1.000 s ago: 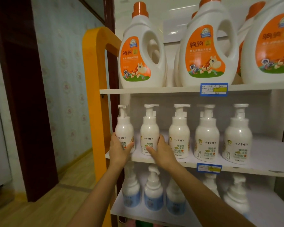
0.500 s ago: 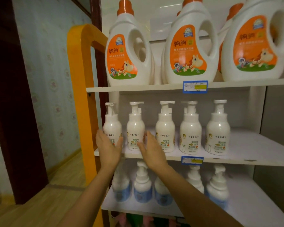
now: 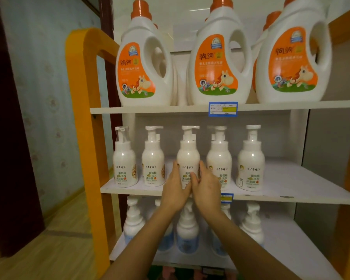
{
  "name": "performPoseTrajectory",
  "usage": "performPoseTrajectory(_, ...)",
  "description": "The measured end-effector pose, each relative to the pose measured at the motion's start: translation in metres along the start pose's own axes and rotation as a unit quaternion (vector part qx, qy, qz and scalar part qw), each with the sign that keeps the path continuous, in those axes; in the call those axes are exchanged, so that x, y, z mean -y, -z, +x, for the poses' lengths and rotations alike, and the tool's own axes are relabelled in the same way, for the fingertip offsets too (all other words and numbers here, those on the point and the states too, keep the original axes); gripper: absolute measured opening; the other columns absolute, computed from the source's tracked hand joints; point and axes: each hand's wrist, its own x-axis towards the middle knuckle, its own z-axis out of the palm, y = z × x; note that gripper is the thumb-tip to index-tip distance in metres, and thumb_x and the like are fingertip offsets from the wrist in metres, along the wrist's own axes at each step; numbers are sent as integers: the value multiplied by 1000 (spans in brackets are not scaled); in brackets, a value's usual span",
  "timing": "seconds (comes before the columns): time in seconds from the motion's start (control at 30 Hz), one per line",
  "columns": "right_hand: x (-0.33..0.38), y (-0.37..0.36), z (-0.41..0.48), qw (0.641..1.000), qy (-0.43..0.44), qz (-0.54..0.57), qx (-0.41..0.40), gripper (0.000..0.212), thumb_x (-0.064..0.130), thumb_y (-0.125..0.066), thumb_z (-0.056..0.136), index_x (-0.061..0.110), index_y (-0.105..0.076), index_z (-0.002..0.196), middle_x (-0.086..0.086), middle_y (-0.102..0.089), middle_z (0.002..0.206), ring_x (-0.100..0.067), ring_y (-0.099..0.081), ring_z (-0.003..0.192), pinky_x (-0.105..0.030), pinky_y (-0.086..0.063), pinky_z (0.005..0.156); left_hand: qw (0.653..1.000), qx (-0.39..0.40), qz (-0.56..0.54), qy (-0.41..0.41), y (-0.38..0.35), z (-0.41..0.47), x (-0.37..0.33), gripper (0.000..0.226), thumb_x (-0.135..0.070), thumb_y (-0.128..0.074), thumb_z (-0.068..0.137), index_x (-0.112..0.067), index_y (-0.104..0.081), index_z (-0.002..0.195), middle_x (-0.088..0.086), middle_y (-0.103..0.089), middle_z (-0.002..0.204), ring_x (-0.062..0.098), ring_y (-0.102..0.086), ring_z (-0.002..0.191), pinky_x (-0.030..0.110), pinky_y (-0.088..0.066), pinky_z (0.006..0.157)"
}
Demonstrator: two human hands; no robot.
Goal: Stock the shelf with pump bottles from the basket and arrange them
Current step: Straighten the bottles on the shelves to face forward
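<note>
Several white pump bottles stand upright in a row on the middle shelf (image 3: 291, 178). Both hands cup the third pump bottle (image 3: 188, 154) from the left. My left hand (image 3: 175, 186) presses its left side and my right hand (image 3: 207, 186) its right side, thumbs meeting in front of the label. To the left stand the first bottle (image 3: 124, 158) and the second bottle (image 3: 153, 158); to the right, the fourth bottle (image 3: 218, 156) and the fifth bottle (image 3: 251, 158). No basket shows clearly.
Large orange-labelled detergent jugs (image 3: 143, 63) fill the top shelf. More pump bottles with blue labels (image 3: 187, 235) stand on the lower shelf, partly behind my arms. An orange frame (image 3: 83, 98) borders the shelf's left side. The middle shelf's right part is bare.
Both hands have moved right, from around the first and second bottles to the third bottle, and closed in on it. The view has shifted right too.
</note>
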Motion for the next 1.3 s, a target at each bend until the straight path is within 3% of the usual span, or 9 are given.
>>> performPoseTrajectory(0.33,3,-4,2,1000,-7,3,15,38,25,-51,90,18,-45,128,-4,-65,111,-18,-62,97,-38,-53,88,1000,-26,9,16,-6,7,5,51,-22,-58,87,-16,-34,133,7,-56,121,21,-57,108,38,-52,89)
performPoseTrajectory(0.43,5,6,1,1000,4,12,26,31,24,-51,91,18,-51,121,-3,-66,103,-16,-63,91,-34,-54,82,998,-42,38,9,-5,5,3,51,-18,-58,86,-12,-35,131,9,-49,127,23,-53,112,35,-49,91)
performPoseTrajectory(0.57,1,47,-4,997,29,43,-49,13,23,-55,89,20,-56,101,9,-58,91,-10,-58,78,-24,-48,69,986,-120,78,-84,-8,-13,-21,44,-2,-53,84,-7,-41,125,11,-42,133,23,-48,117,29,-46,94)
performPoseTrajectory(0.67,-14,73,-2,995,0,48,-91,20,24,-58,87,18,-50,104,3,-55,103,-15,-60,83,-29,-52,72,982,-74,82,-153,-21,-26,-41,32,-4,-49,85,-10,-49,117,7,-53,121,21,-55,105,39,-51,87)
performPoseTrajectory(0.73,-22,82,0,996,-18,40,-78,28,26,-58,88,17,-49,113,1,-55,113,-13,-58,93,-27,-48,80,988,-27,69,-136,-36,-26,-48,37,-13,-49,90,-13,-43,126,4,-49,128,18,-52,111,36,-49,92)
performPoseTrajectory(0.87,-30,86,4,1000,-16,-2,-18,27,30,-59,86,17,-54,110,-2,-64,101,-14,-59,89,-29,-48,76,996,-3,39,-75,-57,-13,-47,54,-25,-53,90,-15,-30,138,3,-45,137,17,-47,122,35,-45,99)
performPoseTrajectory(1.03,-32,85,14,997,-13,-69,17,25,34,-58,86,17,-56,104,-5,-67,94,-19,-62,83,-32,-50,71,999,-5,31,-19,-59,-4,-40,44,-21,-60,86,-14,-42,125,6,-58,121,20,-58,108,32,-49,88)
performPoseTrajectory(1.23,-32,81,17,997,-17,-75,23,24,33,-57,87,17,-55,103,-6,-66,95,-19,-62,84,-31,-50,73,1000,-8,14,-3,-61,-1,-40,41,-20,-60,86,-14,-43,123,7,-60,118,21,-60,106,38,-52,89)
performPoseTrajectory(1.3,-30,85,16,997,-16,-75,26,23,32,-57,87,17,-56,105,-6,-66,96,-19,-62,84,-31,-50,73,1000,-12,27,0,-61,-2,-42,43,-19,-61,85,-13,-42,124,7,-56,121,22,-57,110,31,-49,89)
